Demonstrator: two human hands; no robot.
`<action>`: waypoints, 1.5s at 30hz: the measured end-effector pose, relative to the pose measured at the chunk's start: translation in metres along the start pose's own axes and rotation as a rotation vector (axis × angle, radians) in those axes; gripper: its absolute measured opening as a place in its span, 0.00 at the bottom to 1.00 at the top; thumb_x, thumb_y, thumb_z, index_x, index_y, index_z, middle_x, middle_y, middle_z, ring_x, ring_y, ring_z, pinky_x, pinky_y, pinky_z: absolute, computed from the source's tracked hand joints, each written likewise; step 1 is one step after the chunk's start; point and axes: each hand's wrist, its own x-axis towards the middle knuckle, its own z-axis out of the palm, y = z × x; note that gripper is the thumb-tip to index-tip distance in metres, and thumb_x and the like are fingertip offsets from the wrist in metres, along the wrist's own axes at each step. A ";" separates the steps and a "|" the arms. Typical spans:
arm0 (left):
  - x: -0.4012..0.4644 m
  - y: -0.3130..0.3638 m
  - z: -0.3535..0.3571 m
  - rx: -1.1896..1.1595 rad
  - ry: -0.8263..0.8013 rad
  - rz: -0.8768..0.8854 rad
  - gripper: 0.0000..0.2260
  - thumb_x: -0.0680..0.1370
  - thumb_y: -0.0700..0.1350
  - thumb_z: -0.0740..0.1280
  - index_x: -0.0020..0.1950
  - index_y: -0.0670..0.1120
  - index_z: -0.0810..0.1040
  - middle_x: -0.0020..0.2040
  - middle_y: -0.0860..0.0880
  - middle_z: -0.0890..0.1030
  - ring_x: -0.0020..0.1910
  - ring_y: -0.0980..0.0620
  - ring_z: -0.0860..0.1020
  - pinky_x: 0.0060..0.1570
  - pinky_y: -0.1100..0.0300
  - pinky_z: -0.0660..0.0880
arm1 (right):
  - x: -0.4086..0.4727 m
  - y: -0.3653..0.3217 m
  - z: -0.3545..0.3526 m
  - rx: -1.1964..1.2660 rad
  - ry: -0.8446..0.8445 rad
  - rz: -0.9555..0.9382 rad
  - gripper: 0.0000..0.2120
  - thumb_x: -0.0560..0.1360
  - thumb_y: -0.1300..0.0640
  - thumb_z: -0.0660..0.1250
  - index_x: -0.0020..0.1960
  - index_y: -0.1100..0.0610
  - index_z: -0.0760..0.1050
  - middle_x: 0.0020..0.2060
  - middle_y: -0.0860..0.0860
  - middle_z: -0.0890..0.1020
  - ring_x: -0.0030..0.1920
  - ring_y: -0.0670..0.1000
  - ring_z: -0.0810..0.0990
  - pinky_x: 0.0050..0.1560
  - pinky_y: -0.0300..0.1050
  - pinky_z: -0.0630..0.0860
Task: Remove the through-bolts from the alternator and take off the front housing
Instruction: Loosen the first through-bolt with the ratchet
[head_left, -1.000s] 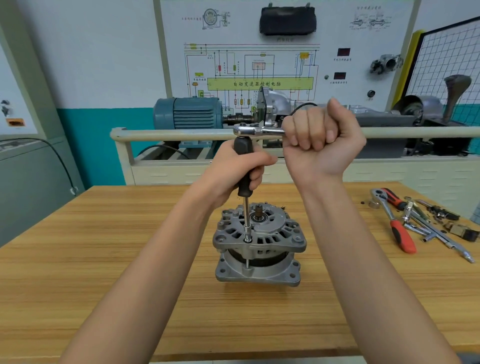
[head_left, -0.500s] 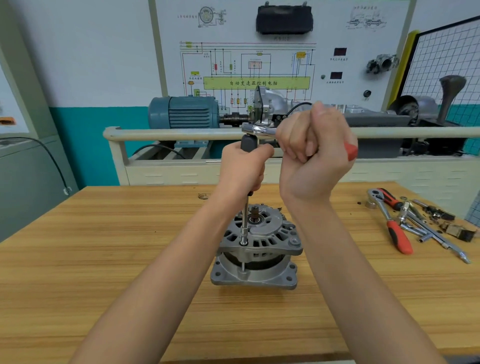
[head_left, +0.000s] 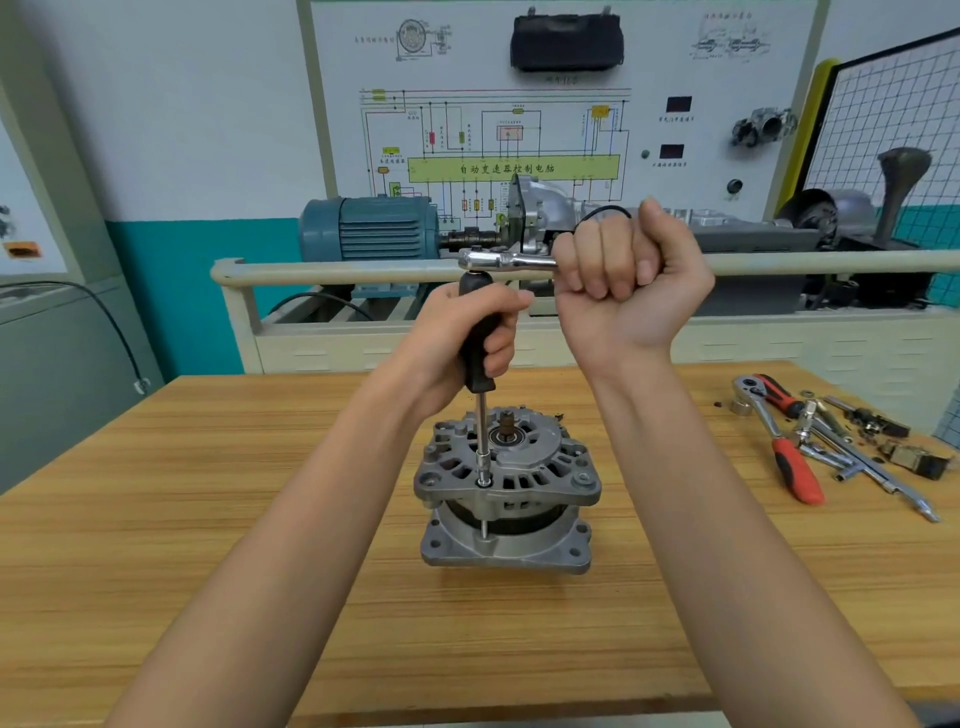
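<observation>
1. The left hand (head_left: 457, 332) has its grip curled round the black plastic handle of the long steel extension driver (head_left: 478, 343), holding the shaft upright.
2. The right hand (head_left: 623, 280) has its grip closed as a fist round the handle of the chrome ratchet (head_left: 501, 260), whose head sits on top of the black handle and lies level.
3. The driver's socket tip (head_left: 484, 470) is seated on a through-bolt (head_left: 484, 527) at the near left edge of the grey cast-aluminium alternator (head_left: 506, 493), which stands upright on the wooden tabletop (head_left: 208, 519) between the forearms.
4. To do this step well, the person should likely keep the shaft plumb over the bolt head; a lean would probably let the socket ride off and round the head.
5. Downward pressure from the left hand should steady the tool while the right hand swings the ratchet in short, level arcs.
6. The alternator is unclamped, so a hard pull may spin or tip it.
7. The front housing (head_left: 545, 467) appears seated, with work remaining.
8. A red-handled ratchet and loose sockets (head_left: 795, 457) lie to the right.
</observation>
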 end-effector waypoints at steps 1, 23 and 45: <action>0.001 0.001 -0.001 -0.024 -0.024 0.002 0.13 0.70 0.41 0.67 0.27 0.46 0.69 0.22 0.50 0.65 0.20 0.52 0.63 0.24 0.63 0.62 | 0.001 0.000 -0.001 0.041 0.008 0.020 0.23 0.71 0.61 0.55 0.17 0.55 0.60 0.14 0.48 0.59 0.22 0.49 0.51 0.23 0.40 0.57; -0.002 -0.004 0.007 0.002 0.135 0.009 0.18 0.75 0.43 0.68 0.28 0.46 0.66 0.20 0.52 0.61 0.18 0.54 0.59 0.21 0.65 0.57 | -0.011 0.009 0.013 -0.190 -0.109 -0.161 0.25 0.72 0.65 0.55 0.18 0.52 0.61 0.14 0.46 0.61 0.20 0.47 0.54 0.25 0.40 0.58; -0.001 -0.004 0.027 0.104 0.459 0.004 0.16 0.74 0.35 0.63 0.31 0.48 0.63 0.24 0.50 0.62 0.22 0.54 0.59 0.22 0.67 0.55 | -0.037 0.030 0.026 -0.574 -0.164 -0.468 0.19 0.70 0.61 0.61 0.24 0.51 0.58 0.19 0.46 0.63 0.22 0.46 0.61 0.30 0.40 0.58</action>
